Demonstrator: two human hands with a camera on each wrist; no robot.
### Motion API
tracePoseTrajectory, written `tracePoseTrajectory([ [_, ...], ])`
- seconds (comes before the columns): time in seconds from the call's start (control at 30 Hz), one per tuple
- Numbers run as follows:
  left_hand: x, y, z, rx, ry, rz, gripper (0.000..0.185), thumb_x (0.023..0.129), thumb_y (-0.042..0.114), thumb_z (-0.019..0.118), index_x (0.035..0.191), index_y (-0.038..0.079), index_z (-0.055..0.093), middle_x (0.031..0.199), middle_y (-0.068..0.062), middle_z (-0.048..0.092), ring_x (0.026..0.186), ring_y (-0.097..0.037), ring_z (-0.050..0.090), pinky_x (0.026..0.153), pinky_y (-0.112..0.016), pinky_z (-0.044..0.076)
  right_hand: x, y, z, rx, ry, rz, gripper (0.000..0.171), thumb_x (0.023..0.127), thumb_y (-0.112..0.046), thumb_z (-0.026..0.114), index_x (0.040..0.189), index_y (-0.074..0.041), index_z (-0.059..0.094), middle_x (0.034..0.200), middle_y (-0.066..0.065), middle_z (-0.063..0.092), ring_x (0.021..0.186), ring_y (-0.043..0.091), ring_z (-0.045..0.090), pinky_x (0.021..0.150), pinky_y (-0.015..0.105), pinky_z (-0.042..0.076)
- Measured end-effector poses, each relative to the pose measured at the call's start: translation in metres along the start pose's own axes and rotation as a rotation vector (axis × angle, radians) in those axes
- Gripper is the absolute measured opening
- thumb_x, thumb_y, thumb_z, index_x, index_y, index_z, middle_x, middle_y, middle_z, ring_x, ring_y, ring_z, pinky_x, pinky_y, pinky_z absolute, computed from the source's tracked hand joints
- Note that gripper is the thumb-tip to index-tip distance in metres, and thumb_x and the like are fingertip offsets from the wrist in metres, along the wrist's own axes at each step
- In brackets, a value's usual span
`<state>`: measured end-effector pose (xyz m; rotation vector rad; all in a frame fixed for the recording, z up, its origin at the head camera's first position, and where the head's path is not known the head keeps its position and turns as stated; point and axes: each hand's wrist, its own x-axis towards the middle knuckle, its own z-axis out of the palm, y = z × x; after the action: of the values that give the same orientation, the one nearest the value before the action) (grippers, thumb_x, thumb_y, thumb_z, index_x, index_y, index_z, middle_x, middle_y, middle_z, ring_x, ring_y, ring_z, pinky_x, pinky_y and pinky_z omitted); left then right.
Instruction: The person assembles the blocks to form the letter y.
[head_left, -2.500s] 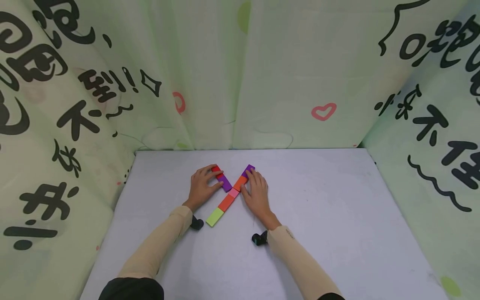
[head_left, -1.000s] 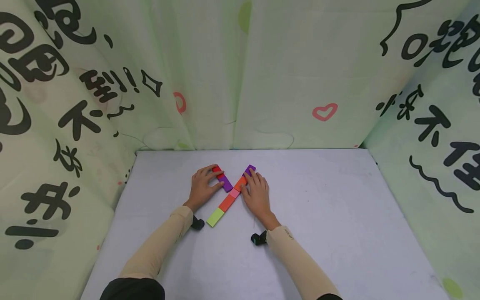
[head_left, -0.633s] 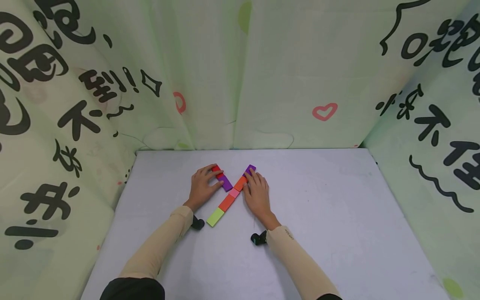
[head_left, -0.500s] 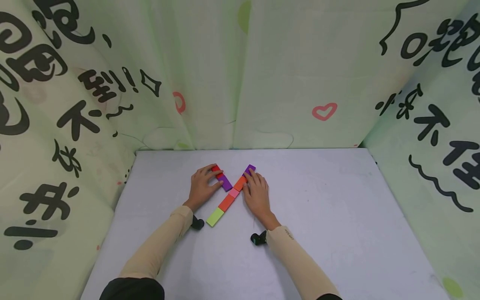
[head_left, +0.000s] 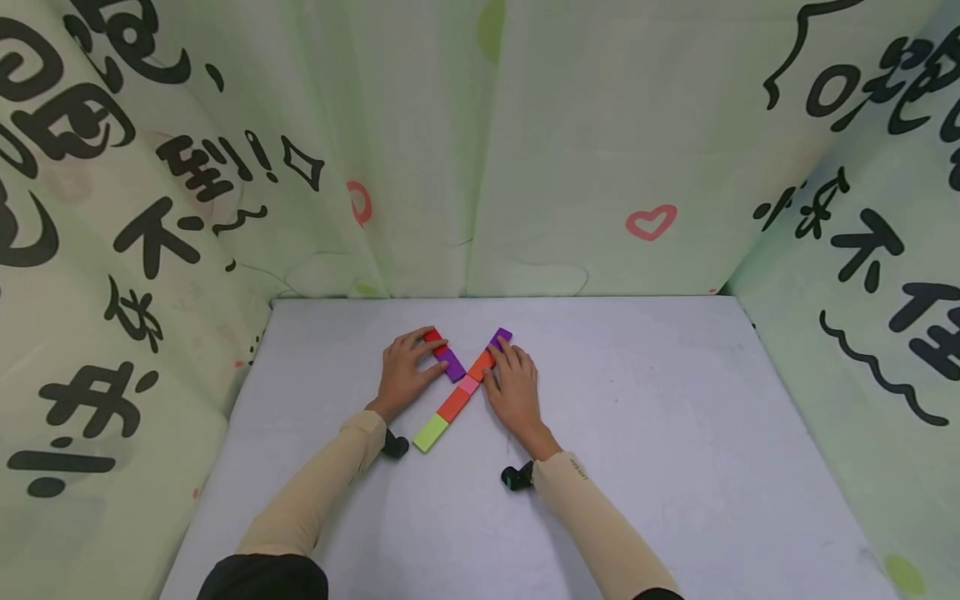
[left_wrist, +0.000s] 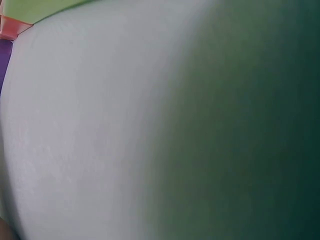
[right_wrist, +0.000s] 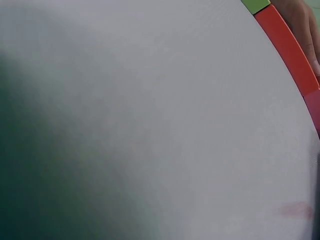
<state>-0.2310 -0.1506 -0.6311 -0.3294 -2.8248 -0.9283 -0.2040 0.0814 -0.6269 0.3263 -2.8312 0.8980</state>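
Flat coloured blocks form a Y-like figure on the white table. The short left arm has a red block (head_left: pixel 432 337) and a purple block (head_left: pixel 451 367). The long diagonal runs from a light green block (head_left: pixel 431 434) through a red-orange block (head_left: pixel 453 406), a pink block (head_left: pixel 468 385) and an orange block (head_left: pixel 482 364) to another purple block (head_left: pixel 500 337). My left hand (head_left: pixel 406 373) holds the short arm, fingers over the red block, thumb beside the purple one. My right hand (head_left: pixel 516 392) has fingers over the purple and orange blocks at the diagonal's upper end, thumb along the orange one.
The white table (head_left: pixel 637 400) ends at a pale green curtain (head_left: pixel 570 167) with black lettering at the back and sides. Black wrist devices sit under both wrists, the left device (head_left: pixel 395 447) near the green block, the right device (head_left: pixel 517 477) further right.
The right thumb draws slightly away from the orange block, then comes back against it. The blocks and the left hand stay in place.
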Motion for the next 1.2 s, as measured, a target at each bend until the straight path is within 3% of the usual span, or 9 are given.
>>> tracePoseTrajectory([
  [0.7,0.0008,-0.0011,0.0031,0.016,0.021,0.008,0.046,0.094,0.043,0.076,0.137,0.027,0.07,0.157,-0.005,0.052,0.146,-0.034,0.044,0.118,-0.065,0.032,-0.0012,-0.0029,-0.0026,0.007,0.022,-0.013,0.049,0.105,-0.024,0.056,0.152,-0.009,0.053,0.165,0.013,0.042,0.15,0.039,0.038,0.126,0.062,0.025],
  [1.2,-0.0005,0.0019,-0.0011,0.008,-0.018,-0.004,0.047,0.096,0.042,0.073,0.14,0.027,0.068,0.16,-0.005,0.05,0.148,-0.034,0.041,0.12,-0.063,0.03,-0.0011,-0.0037,-0.003,0.051,0.04,-0.005,0.046,0.107,-0.021,0.054,0.151,-0.009,0.054,0.164,0.013,0.045,0.149,0.039,0.04,0.126,0.061,0.027],
])
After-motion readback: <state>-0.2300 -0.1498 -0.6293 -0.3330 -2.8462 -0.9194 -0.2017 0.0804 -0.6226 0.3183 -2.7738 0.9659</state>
